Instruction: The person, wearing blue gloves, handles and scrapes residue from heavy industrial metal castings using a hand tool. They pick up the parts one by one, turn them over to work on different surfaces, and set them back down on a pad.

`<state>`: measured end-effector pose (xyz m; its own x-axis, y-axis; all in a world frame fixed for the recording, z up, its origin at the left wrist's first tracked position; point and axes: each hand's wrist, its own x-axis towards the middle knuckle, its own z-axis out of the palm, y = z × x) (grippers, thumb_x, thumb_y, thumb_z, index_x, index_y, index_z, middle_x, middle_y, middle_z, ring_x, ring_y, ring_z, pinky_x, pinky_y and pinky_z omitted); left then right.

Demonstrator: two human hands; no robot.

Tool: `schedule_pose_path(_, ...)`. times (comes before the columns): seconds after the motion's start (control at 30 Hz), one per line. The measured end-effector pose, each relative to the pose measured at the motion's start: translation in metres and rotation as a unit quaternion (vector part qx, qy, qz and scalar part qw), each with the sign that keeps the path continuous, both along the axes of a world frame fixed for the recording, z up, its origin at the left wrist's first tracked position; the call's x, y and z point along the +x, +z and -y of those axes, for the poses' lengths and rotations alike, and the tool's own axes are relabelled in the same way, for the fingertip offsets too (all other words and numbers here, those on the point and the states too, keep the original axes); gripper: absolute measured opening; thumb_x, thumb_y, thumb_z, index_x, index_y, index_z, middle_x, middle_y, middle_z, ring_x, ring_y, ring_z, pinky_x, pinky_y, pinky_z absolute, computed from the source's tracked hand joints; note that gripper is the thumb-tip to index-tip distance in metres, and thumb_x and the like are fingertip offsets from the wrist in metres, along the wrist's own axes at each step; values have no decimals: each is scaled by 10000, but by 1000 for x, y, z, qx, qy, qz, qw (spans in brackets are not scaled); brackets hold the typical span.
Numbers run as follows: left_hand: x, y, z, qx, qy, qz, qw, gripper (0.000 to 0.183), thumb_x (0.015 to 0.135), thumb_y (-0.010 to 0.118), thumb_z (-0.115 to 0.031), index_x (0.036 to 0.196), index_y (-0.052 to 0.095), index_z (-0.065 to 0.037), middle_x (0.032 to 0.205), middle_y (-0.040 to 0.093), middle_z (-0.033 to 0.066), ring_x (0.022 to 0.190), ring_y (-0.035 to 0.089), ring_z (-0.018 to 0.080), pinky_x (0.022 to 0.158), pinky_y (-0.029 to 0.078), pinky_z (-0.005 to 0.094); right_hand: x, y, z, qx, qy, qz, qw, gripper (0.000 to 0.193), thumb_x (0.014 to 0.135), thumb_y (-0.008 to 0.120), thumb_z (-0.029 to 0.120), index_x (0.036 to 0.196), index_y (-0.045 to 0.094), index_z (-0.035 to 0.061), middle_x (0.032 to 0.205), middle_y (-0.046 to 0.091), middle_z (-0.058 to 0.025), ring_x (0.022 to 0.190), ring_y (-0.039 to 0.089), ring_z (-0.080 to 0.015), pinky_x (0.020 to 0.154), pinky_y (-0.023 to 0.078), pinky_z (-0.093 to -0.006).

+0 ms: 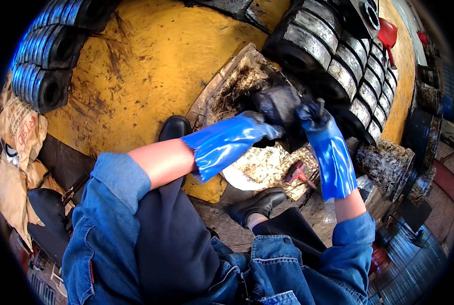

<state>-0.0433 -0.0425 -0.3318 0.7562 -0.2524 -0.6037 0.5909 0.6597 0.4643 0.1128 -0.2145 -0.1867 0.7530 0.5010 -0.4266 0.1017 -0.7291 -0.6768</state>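
Observation:
Both my hands wear long blue rubber gloves with blackened fingers. My left hand (263, 127) is closed on the near side of a dark, blocky part (277, 105), which is smeared by motion. At that part's right side is my right hand (316, 119), its fingers curled. A short dark stub sticks up by those fingers; whether it is a tool or a soiled glove finger is unclear. Beneath the hands lies stained, crumpled paper sacking (229, 91), blackened in the middle. A red-headed tool (294, 172) rests on the paper below my hands.
Ring-shaped black and grey parts (346, 71) are stacked at the right, others (51, 89) at the left. Yellow floor sheeting (140, 66) spreads ahead, stained dark. A red scoop-like thing (387, 34) stands at the far right. Brown paper sacks (21, 132) lie left. My shoes (257, 206) are close by.

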Motion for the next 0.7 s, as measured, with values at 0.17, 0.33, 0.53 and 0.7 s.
schedule_pose_path(0.17,30,20,-17,140,-112,215,960,268,934,586,-227,1073,675,-17,1013,678,127,928,625,192,813,501,307,-38,29,12,72,-241,-64,966,263,919,630,172,1138,625,26,922,647,-14,814,578,-105,757,478,-259)
schedule_pose_path(0.33,64,23,-42,85,-87,302,946,321,918,613,-270,1041,684,19,1009,679,148,934,614,188,831,474,304,-70,-21,24,103,-357,-114,921,291,944,602,232,1169,613,47,976,674,-49,809,616,-140,725,488,-267)
schedule_pose_path(0.53,76,30,-91,465,-184,203,842,328,840,652,-268,1114,681,-91,964,694,141,874,648,228,839,505,324,-71,8,-4,201,-374,-177,888,293,967,575,292,1144,608,61,968,699,-86,767,646,-162,682,497,-280)
schedule_pose_path(0.7,66,71,-116,339,-108,74,932,419,783,785,-231,1137,672,-36,954,702,78,822,622,147,778,503,277,-59,53,31,102,-308,-155,933,280,967,565,172,1205,563,26,1005,684,-118,844,680,-185,719,532,-295)
